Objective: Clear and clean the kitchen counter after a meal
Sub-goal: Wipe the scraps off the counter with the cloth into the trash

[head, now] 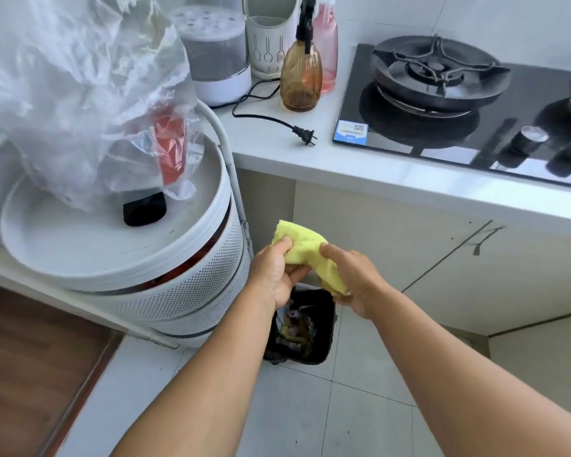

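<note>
Two bare forearms, left hand point(272, 278), right hand point(356, 282), no sleeves, no jewellery

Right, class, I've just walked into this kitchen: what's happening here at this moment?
A person stands by the counter, holding a yellow cloth in both hands over a black-lined bin on the floor. The left hand grips one end and the right hand grips the other. The bin already holds rubbish. On the counter sit an amber spray bottle, a pink bottle, a loose plug and the gas hob.

Two spray bottles point(301, 79), one cloth point(305, 250), one bin point(302, 328)
</note>
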Motion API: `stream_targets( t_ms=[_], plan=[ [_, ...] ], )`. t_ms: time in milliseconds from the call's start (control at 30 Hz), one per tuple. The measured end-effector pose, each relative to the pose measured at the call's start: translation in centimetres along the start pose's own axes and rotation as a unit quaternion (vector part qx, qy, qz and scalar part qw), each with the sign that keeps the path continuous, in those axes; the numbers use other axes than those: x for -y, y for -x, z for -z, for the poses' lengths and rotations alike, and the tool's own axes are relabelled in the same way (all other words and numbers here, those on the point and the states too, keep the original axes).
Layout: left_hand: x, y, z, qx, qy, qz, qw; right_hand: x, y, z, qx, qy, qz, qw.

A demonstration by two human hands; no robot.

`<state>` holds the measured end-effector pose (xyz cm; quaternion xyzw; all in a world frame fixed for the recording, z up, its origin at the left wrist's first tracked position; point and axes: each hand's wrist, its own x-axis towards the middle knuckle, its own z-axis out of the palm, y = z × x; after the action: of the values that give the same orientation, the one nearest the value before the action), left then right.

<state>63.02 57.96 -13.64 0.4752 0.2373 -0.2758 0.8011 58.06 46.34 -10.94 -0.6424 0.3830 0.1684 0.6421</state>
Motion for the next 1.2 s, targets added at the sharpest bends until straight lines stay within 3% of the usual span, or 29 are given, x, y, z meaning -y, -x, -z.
stream_targets(
  t_ms=[67,233,367,500,667,800,967,1200],
  plan=[
    [0.2,0.1,-0.1,-0.027,-0.017,-0.017,0.999,0.3,0.4,0.4,0.003,-0.034,-0.017,0.999],
    [-0.1,0.9,-0.6,-0.103,-0.122,-0.084,0.984,1.0,1.4,0.7,-0.046,-0.164,0.064,0.983],
    [-1.5,2.2,-1.2,-0.141,-0.201,-0.113,0.963,1.7,2.8,1.9,-0.078,-0.138,0.113,0.981],
    [-2.5,4.0,-2.2,-0.109,-0.302,-0.164,0.933,1.9,3.7,2.8,-0.134,-0.017,0.136,0.981],
    [-2.6,6.1,-4.3,-0.147,-0.365,-0.216,0.893,1.8,5.4,3.9,-0.166,-0.063,0.137,0.974],
    [-2.5,7.8,-7.5,-0.076,-0.318,-0.216,0.92,2.2,7.3,5.8,-0.178,-0.133,0.141,0.965],
    [-0.7,10.9,-14.1,0.034,-0.248,-0.16,0.955,2.6,10.7,11.9,-0.245,-0.236,0.141,0.93],
    [8.7,19.5,-27.3,0.228,-0.239,-0.103,0.938,-2.1,19.1,27.2,-0.379,-0.338,0.244,0.826]
  ],
)
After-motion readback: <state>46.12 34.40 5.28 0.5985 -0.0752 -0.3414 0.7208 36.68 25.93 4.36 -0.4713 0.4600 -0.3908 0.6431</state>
